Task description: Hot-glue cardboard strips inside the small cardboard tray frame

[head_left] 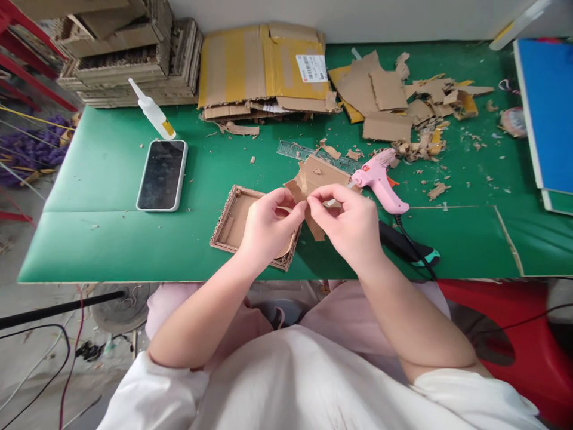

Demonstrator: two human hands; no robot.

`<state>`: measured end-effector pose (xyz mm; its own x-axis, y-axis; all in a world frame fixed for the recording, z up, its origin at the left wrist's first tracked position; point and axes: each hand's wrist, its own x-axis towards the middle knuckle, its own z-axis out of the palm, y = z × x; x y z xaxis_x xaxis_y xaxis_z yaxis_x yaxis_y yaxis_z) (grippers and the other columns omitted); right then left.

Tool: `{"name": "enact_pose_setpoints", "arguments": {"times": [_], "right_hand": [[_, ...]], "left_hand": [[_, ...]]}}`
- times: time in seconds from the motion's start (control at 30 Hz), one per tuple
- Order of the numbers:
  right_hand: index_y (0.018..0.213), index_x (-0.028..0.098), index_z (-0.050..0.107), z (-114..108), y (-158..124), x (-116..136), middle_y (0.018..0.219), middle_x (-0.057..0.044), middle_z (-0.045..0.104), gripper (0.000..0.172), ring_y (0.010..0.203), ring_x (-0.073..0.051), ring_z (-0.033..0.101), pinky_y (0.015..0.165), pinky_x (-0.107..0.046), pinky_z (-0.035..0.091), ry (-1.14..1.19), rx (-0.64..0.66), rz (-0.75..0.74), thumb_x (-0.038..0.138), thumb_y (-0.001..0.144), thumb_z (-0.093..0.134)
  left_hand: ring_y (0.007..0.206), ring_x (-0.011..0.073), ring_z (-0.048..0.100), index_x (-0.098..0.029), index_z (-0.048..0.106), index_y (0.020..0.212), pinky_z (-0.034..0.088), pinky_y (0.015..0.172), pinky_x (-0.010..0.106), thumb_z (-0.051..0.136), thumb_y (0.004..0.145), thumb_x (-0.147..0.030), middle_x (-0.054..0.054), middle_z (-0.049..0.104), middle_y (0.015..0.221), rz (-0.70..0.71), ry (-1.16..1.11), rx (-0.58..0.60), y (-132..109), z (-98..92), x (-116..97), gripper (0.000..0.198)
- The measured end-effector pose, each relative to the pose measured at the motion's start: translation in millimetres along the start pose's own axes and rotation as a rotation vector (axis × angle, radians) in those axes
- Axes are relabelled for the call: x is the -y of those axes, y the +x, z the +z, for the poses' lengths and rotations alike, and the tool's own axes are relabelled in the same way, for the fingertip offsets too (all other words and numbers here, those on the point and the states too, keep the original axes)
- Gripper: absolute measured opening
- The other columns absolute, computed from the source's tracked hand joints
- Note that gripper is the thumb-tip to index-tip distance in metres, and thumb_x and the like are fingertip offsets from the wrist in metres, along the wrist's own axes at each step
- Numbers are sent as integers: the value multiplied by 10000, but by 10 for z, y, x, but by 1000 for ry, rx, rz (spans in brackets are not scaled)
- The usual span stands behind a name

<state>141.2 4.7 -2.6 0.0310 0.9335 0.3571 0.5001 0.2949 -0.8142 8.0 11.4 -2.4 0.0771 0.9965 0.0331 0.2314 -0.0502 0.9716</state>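
Note:
My left hand (271,224) and my right hand (349,221) meet over the table with thumbs and fingertips pinched together. Between them is a torn piece of brown cardboard (316,229), its pinched part mostly hidden by the fingers. Under my left hand lies a shallow cardboard tray (229,209) with a layered, ridged rim; the hand covers its right side. Just beyond the fingertips a flat cardboard scrap (329,173) rests on the table. A pink hot glue gun (380,179) lies beside my right hand, its nozzle pointing left.
A black and teal handle (409,243) lies by the glue gun's cord. Behind are a clear ruler (290,149), cardboard scraps (387,89) and a taped, flattened box (242,65). At left are a phone (162,176), a glue bottle (154,113) and stacked cardboard frames (120,65).

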Motion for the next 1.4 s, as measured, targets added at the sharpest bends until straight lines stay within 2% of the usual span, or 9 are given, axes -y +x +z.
{"name": "enact_pose_setpoints", "arguments": {"times": [0.13,0.27,0.53,0.77,0.87,0.93,1.13,1.23,1.4], "right_hand": [[706,185,578,64,-43,-35,672,16,634,75,604,-94,581,539,-192,484,-109,-63,-131,160,771,551],[749,189,574,102,-76,-28,695,18,636,67,586,-87,573,485,-184,466,15,-108,-37,205,806,542],[760,194,641,-52,10,15,709,26,667,73,606,-87,598,518,-190,480,90,32,48,225,799,587],[717,194,580,-24,-10,-27,691,6,645,84,619,-112,602,568,-226,487,-120,-8,-111,177,796,555],[725,201,561,9,-42,-50,694,0,637,83,619,-119,590,589,-242,493,-179,-38,-188,163,798,544],[724,207,551,32,-64,-47,693,4,628,80,618,-120,584,588,-246,497,-158,-58,-166,169,793,540],[748,198,570,105,-91,-19,654,30,615,47,555,-94,576,459,-195,457,141,-63,106,221,787,559],[741,197,585,130,-82,-14,641,36,619,67,540,-82,568,463,-183,460,153,-83,106,241,788,566],[731,204,585,118,-67,-3,696,15,650,73,595,-96,592,498,-194,484,32,-74,17,234,794,565]], "left_hand": [[466,39,381,-178,417,571,282,433,166,589,725,-241,-72,401,521,1,-41,-17,-21,46,3,239],[503,48,378,-178,429,582,308,453,171,607,729,-285,-66,384,541,-50,-200,-31,-37,76,4,254],[527,60,441,-180,441,601,386,514,188,633,729,-327,-59,436,546,-83,-226,-3,-9,6,21,273],[552,63,482,-162,512,615,372,500,172,636,715,-277,-39,542,579,-62,-137,17,5,21,19,196],[512,52,447,-166,483,598,343,466,164,624,710,-262,-51,509,549,-64,-131,-1,-6,44,20,204],[488,47,413,-175,444,589,315,441,159,613,711,-258,-64,457,524,-56,-148,-16,-24,68,23,224],[486,43,365,-190,384,596,305,442,158,582,737,-254,-75,389,527,-21,-236,-20,-62,108,28,251],[497,49,393,-190,394,598,314,453,166,583,731,-254,-67,423,539,-27,-222,5,-29,49,19,240],[517,77,489,-171,522,592,360,483,195,606,723,-268,-26,569,566,-2,37,76,56,-112,-4,184]]}}
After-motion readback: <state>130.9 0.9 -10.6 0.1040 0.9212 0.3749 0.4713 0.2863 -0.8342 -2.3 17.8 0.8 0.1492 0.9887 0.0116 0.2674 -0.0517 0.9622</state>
